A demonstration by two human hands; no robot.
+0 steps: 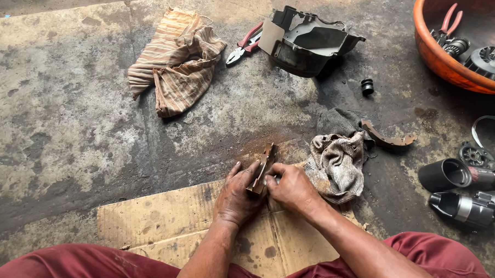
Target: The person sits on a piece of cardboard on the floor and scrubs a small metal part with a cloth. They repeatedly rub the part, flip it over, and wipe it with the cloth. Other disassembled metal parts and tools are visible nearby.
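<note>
Rusty brake shoe (pixel 264 168) between both hands' fingers (pixel 245 174)

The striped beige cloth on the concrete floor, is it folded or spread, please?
Neither: the striped beige cloth lies crumpled in loose bunched folds.

A single head-worn camera looks steeply down and forward from above the seated person's lap — red-trousered knees (pixel 419 260) fill the bottom edge. It sits close over the cardboard sheet (pixel 162 218) on the concrete floor (pixel 67 122). The view reaches outward to the orange basin (pixel 442 61) at the upper right corner — no second view shares it.
</note>
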